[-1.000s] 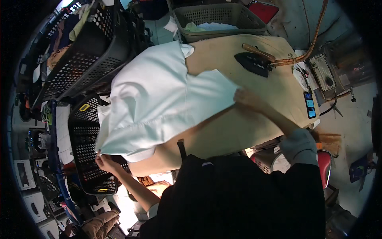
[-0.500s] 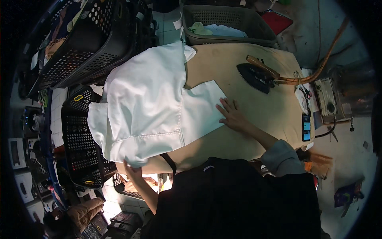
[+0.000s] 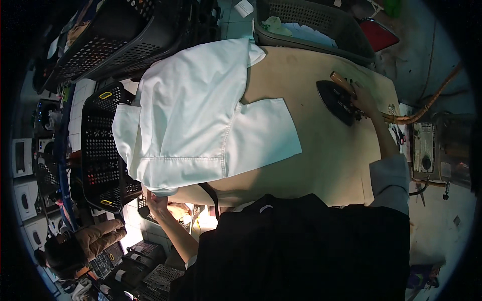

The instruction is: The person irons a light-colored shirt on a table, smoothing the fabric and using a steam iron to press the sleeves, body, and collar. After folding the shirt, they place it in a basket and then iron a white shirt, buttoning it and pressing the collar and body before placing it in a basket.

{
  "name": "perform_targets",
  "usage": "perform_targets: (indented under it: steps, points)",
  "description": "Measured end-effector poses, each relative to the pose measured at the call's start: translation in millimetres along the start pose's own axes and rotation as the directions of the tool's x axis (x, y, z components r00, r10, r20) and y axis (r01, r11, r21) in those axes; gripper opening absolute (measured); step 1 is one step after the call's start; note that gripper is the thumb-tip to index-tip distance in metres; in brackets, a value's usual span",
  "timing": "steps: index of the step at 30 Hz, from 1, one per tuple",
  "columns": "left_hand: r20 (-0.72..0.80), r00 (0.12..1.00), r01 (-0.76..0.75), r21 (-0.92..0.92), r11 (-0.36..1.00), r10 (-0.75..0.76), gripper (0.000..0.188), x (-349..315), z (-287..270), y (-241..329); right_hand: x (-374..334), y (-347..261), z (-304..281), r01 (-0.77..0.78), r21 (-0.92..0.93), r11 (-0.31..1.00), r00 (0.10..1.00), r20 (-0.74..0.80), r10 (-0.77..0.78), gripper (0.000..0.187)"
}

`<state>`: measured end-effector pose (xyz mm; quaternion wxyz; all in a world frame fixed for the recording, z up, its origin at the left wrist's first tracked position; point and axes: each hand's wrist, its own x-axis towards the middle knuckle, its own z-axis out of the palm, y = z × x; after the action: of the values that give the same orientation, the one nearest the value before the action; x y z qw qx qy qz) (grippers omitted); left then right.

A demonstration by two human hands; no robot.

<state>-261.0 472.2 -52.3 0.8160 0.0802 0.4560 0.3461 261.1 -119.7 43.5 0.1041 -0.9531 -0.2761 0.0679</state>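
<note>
A white short-sleeved shirt (image 3: 193, 110) lies spread over the beige padded ironing table (image 3: 281, 75), one sleeve stretched flat to the right. At the shirt's collar end, by the near left edge, my left hand (image 3: 157, 204) is closed on the fabric; its fingertips are partly hidden. My right hand (image 3: 365, 102) has its fingers closed round the rear of the handle of a dark iron (image 3: 335, 103) with a wooden grip. The iron rests on the table's far right part, apart from the shirt.
Black perforated baskets (image 3: 103, 150) crowd the left side. A grey basket (image 3: 314, 42) with cloth stands beyond the far edge. The iron's hose (image 3: 427, 108) runs off right, near scissors (image 3: 399, 134) and a metal box (image 3: 423, 148). Another person (image 3: 83, 246) is at lower left.
My right hand has left the shirt's sleeve and moved right and away from me onto the iron. My left hand stays at the collar end. The whole view has shifted slightly.
</note>
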Motion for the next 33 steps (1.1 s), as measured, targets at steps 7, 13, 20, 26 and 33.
perform_targets:
  steps: [7,13,20,26,33]
  points:
    - [0.033,0.999,-0.011,0.106,0.994,0.007,0.035,-12,18,-4,-40,-107,19,0.083,0.095,0.992,0.989,0.114,-0.094,0.036]
    - [0.07,0.997,0.011,0.072,0.997,-0.016,0.035,4,7,4,-80,-257,68,0.513,0.223,0.829,0.846,0.034,-0.532,0.013]
    - [0.147,0.979,0.133,0.086,0.987,-0.144,0.038,3,16,9,-52,-374,89,0.499,0.119,0.858,0.858,0.066,-0.509,0.02]
    - [0.223,0.952,0.181,0.144,0.973,-0.21,0.041,16,3,21,-45,-363,107,0.439,0.085,0.894,0.894,-0.133,-0.427,0.021]
    - [0.123,0.971,0.187,0.143,0.972,-0.205,0.041,4,15,15,-76,-287,77,0.13,0.125,0.984,0.989,-0.087,-0.119,0.015]
